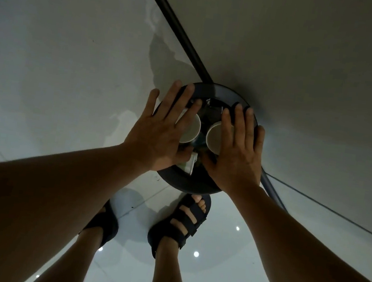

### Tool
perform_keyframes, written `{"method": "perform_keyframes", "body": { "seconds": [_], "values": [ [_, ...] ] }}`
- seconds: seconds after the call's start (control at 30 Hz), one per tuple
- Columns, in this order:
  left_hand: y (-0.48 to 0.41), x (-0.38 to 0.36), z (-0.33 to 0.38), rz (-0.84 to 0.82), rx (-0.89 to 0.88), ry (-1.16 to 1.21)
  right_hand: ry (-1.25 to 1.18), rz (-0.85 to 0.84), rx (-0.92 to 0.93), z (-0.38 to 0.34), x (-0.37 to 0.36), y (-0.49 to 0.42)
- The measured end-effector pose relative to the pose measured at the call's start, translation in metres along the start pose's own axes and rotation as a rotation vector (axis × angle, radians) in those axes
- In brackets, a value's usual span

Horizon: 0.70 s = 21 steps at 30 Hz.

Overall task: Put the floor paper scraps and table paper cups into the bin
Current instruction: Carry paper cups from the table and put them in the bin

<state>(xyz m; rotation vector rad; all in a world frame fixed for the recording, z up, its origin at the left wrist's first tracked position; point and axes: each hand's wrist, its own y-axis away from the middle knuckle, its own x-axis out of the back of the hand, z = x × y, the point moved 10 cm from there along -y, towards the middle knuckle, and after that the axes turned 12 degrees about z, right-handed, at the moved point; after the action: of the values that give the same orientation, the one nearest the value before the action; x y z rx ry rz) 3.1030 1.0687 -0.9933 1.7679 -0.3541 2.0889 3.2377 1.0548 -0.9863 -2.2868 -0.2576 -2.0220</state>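
Observation:
A round dark bin (188, 183) stands on the glossy floor against the wall, seen from straight above. Two white paper cups lie inside its mouth: one cup (192, 130) on the left, the other cup (214, 137) on the right. A white paper scrap (190, 164) shows near the bin's front rim. My left hand (162, 135) hovers flat over the left cup with fingers straight. My right hand (238, 147) is spread flat over the right cup. Neither hand grips anything. Whether the palms touch the cups is hidden.
A dark skirting strip (174, 24) runs diagonally where the floor meets the grey wall (307, 74). A thin cable (327, 207) runs along the wall at right. My two feet in dark strapped sandals (181, 223) stand just in front of the bin.

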Motion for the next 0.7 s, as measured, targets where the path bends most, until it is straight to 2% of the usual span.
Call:
{"method": "perform_keyframes", "body": {
  "seconds": [0.17,0.27,0.4,0.57,0.7],
  "values": [
    [0.002,0.004,0.000,-0.051,0.006,0.023,-0.025,-0.065,-0.024,0.000,0.003,0.002],
    [0.004,0.031,0.003,-0.098,0.037,0.048,-0.077,-0.107,-0.064,-0.006,0.027,0.005],
    [0.009,0.097,0.013,-0.147,0.063,0.104,-0.136,-0.165,-0.128,-0.018,0.083,0.022],
    [0.025,0.192,0.022,-0.242,0.091,0.101,-0.225,-0.211,-0.331,-0.020,0.180,0.040],
    [0.020,0.286,0.038,-0.226,0.082,0.117,-0.234,-0.247,-0.403,-0.022,0.266,0.067]
  ]
}}
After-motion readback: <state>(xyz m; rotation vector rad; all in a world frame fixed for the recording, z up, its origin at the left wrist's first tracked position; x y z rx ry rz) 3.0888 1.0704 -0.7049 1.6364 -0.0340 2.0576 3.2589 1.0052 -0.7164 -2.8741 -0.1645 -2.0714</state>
